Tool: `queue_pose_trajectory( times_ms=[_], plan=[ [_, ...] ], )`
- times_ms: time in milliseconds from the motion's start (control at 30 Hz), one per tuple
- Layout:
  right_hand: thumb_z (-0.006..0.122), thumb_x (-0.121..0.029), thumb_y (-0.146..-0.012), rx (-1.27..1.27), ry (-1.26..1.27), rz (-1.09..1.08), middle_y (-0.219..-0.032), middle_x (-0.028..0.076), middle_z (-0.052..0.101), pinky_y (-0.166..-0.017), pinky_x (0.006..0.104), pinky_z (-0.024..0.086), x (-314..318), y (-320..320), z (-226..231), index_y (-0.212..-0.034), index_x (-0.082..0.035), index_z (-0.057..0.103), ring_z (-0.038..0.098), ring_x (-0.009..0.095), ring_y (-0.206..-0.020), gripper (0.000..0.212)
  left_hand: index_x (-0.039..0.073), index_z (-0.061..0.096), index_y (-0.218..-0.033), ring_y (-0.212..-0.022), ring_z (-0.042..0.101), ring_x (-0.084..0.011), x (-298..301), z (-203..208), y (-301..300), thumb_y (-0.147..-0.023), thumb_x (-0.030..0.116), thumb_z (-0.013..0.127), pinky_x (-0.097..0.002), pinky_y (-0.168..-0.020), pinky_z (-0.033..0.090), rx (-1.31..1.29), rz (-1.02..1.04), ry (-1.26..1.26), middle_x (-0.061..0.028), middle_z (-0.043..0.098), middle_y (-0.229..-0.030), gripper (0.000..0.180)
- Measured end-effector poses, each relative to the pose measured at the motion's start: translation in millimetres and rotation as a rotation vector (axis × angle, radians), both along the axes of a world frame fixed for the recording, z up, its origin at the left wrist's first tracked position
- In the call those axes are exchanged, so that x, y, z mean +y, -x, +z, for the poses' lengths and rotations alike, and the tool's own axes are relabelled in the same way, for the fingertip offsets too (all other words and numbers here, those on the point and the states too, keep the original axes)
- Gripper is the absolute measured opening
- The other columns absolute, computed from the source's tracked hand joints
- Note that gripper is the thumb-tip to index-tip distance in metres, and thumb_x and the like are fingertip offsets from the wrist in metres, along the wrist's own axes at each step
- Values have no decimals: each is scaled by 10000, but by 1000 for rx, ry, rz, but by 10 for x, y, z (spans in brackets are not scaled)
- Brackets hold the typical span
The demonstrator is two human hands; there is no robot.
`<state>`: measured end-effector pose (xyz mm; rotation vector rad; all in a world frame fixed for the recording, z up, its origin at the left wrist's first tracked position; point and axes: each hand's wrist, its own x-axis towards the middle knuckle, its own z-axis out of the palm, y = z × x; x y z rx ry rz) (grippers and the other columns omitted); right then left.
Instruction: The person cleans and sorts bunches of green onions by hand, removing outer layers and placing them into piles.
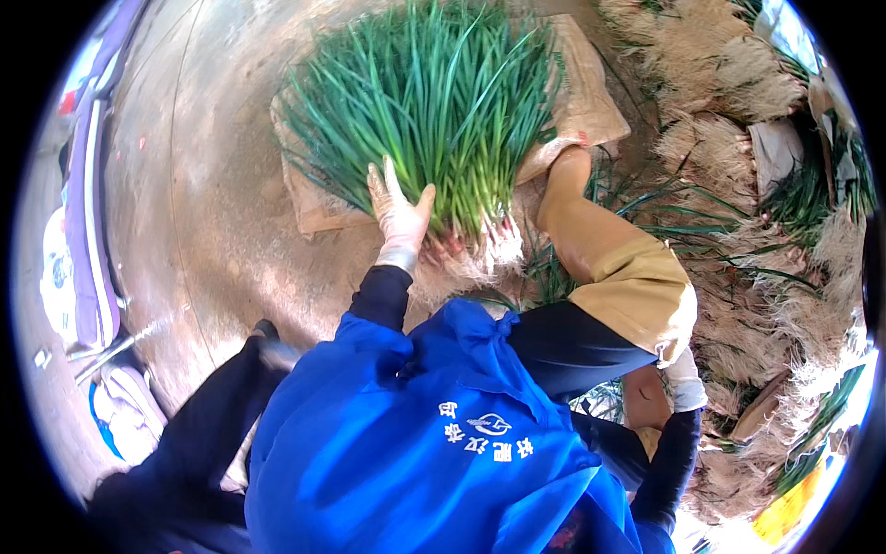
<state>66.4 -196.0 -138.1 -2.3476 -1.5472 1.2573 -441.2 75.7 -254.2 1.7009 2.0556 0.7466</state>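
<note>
A big bundle of green onions [434, 111] lies ahead of me, its leaves fanned away and its pale, rooty ends toward me. My left hand [399, 210], in a whitish glove, rests against the near left side of the bundle, its fingers spread and thumb apart. Under the onions is a tan woven sack [591, 88]. My right hand [685, 380], gloved too, is low at the right, beside a leg in a tan rubber boot [586, 217]. The fingers of that hand are mostly hidden, and what they may hold does not show.
Rows of green onions with long pale roots [729, 157] cover the floor at the right. Loose green leaves [683, 217] lie between them and the boot. A leg in dark trousers [208, 406] stretches across the lower left. Purple-and-white padding [92, 222] stands along the left edge.
</note>
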Motion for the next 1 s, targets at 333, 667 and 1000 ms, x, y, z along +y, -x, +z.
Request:
queue_pose_trajectory(
  times_ms=[333, 667, 1000],
  plan=[
    [544, -214, -897, -18, 170, -262, -951, 173, 674, -780, 346, 497, 211, 636, 506, -1076, -1, 625, 644, 256, -893, 290, 138, 658, -1043, -1333, 318, -306, 437, 269, -644, -690, 190, 628, -572, -1105, 166, 339, -1254, -146, -74, 543, -1252, 358],
    [511, -286, -898, -25, 147, -284, -1072, 169, 636, -869, 364, 465, -29, 551, 221, -1158, -59, 598, 599, 311, -1013, 356, 181, 674, -862, -1210, 473, -266, 115, -196, -984, -755, 231, 581, -574, -1084, 200, 377, -1676, -245, 32, 644, -1009, 150],
    [597, -296, -858, -563, -1041, -409, -1067, 174, 634, -829, 385, 489, 1487, -389, 1366, -1238, -61, 537, 617, 329, -964, 451, 125, 558, -1257, -1291, 382, -319, -88, 26, -1020, -883, 482, 418, -500, -1096, 179, 1278, -1797, 214, -117, 466, -1362, 535]
  ],
)
